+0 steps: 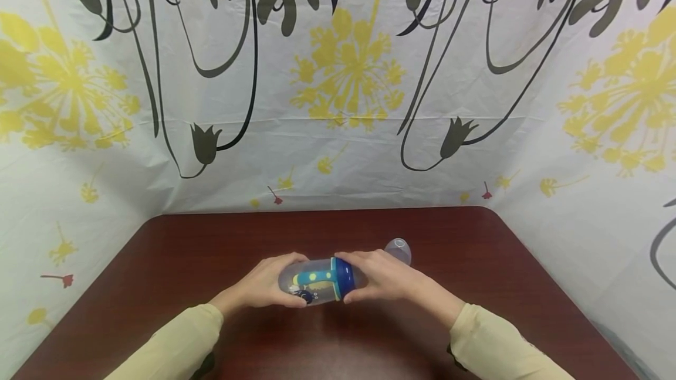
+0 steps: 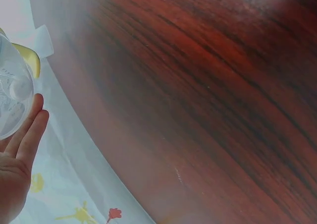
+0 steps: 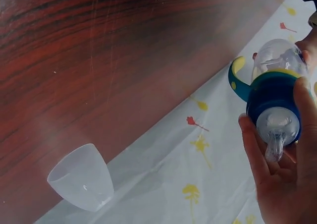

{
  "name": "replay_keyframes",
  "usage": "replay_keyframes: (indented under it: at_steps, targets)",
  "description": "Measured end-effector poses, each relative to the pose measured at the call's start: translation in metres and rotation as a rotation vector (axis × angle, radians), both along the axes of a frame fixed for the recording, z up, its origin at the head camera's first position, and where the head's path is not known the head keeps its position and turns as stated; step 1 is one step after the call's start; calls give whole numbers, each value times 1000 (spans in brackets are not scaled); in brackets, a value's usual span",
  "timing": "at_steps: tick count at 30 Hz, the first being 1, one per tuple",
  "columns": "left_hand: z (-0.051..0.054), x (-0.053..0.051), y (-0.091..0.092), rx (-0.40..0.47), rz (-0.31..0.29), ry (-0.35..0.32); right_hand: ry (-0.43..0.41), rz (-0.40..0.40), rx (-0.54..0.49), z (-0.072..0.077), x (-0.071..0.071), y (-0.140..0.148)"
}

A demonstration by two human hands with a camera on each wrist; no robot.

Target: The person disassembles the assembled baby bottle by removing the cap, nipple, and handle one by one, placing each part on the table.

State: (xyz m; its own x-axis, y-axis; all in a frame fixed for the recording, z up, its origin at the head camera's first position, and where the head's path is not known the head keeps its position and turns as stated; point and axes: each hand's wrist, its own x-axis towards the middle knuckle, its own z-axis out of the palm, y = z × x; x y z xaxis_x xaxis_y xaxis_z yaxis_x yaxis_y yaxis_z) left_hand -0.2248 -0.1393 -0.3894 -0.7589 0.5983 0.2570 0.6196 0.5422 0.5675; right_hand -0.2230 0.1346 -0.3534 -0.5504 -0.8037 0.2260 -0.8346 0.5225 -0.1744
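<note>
Possibly the bottle (image 1: pixel 321 281) could slip if the left hand (image 1: pixel 266 281), fingers gripping its left end, loosens; the right hand (image 1: pixel 389 275) grips its blue collar (image 1: pixel 345 277)

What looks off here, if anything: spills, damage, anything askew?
Nothing looks spilled or plainly damaged. The bottle is sideways, but left hand and right hand grip it. The translucent cap is off, on the table. Only oddity: a small pale mark on the tabletop, left wrist view; scratch or glare, can't tell.
</note>
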Motion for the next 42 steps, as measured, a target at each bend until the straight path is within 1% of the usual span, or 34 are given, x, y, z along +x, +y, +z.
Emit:
replay_keyframes:
  at_steps: [4, 7, 14, 16, 20, 23, 28, 32, 36, 40, 42]
  targets:
    - [2, 1, 0, 19, -2, -42, 83, 19, 1, 1, 1, 0]
    - [3, 2, 0, 25, -4, -48, 97, 11, 1, 2, 2, 0]
    - [1, 2, 0, 46, 3, -36, 53, -29, -10, 4, 2, 1]
    - [1, 2, 0, 48, 6, -20, 58, -63, -9, 6, 2, 2]
    - [1, 2, 0, 50, 14, 11, 53, -164, -22, 11, 1, 5]
    - [1, 2, 1, 54, 17, 10, -12, -195, -41, 12, 1, 6]
    - [1, 2, 3, 54, 17, -10, -97, -159, -47, 9, 0, 5]
    - [0, 3, 4, 50, 15, -7, -106, -127, -69, 6, 0, 6]
    - [0, 3, 5, 52, 17, 3, -101, -98, -82, 7, -1, 6]
    - [2, 2, 6, 45, 21, 29, -102, -85, -84, 8, -2, 6]
    - [2, 3, 5, 43, 22, 30, -96, -83, -78, 9, -1, 5]
